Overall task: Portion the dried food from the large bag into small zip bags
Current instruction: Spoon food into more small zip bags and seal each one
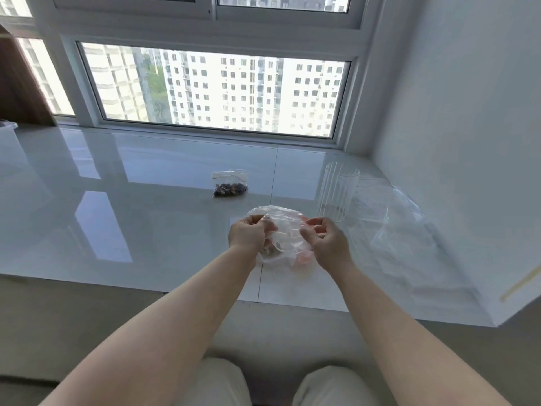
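Nearby, glass tumbler [338, 191], filled zip bag [230, 183]

glossy white window ledge [123, 200], wide and reflective, mirroring window light in pale patches. above it a white-framed window [216, 92], glass giving onto pale high-rise blocks with rows of small dark windows, a strip of green trees between them at left. second window panel [46, 80] at far left, partly cut off by a brown wooden panel [20, 89] leaning in from the edge. plain white wall [468, 112] closing the right side. clear ribbed drinking glass [338, 191] upright on the ledge, right of centre, near the wall. beige floor or step [87, 317] below the ledge front. light-coloured trouser knees [222, 382] at the bottom edge.
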